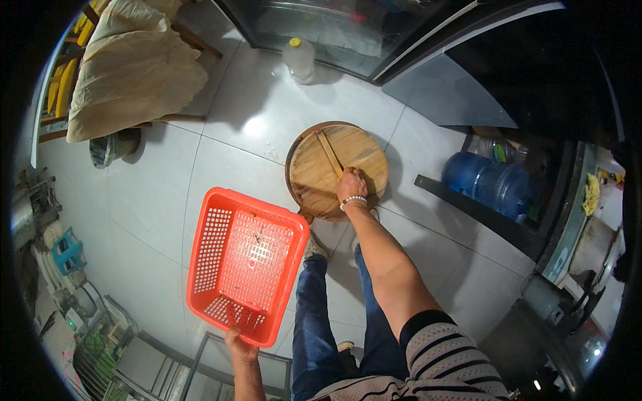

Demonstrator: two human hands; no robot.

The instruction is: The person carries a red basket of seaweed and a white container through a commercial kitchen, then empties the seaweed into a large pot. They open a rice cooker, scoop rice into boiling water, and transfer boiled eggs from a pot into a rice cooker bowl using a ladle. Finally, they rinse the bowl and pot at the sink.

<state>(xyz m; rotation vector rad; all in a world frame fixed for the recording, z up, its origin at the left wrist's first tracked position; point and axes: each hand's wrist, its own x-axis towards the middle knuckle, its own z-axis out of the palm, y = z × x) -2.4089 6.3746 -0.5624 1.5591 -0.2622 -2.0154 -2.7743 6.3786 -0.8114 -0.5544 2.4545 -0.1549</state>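
A red plastic basket (258, 240) with slotted sides hangs tilted at my left, a few small dark bits on its bottom. My left hand (241, 345) grips its near rim. Before my feet stands a round wooden tub (289, 173), mostly hidden under a round wooden lid (321, 175). A narrow wooden bar (328, 153) runs across the lid. My right hand (352, 184), with a beaded bracelet at the wrist, is closed around the near end of that bar. The lid's far left edge shows a dark rim of the tub beside it.
A plastic jug (299, 62) with a yellow cap stands by the glass-fronted cabinet (321, 30). Cream cloth (135, 75) drapes over a wooden chair at upper left, a ribbed bin (118, 145) below. Large blue water bottles (486, 183) lie on a low shelf at right.
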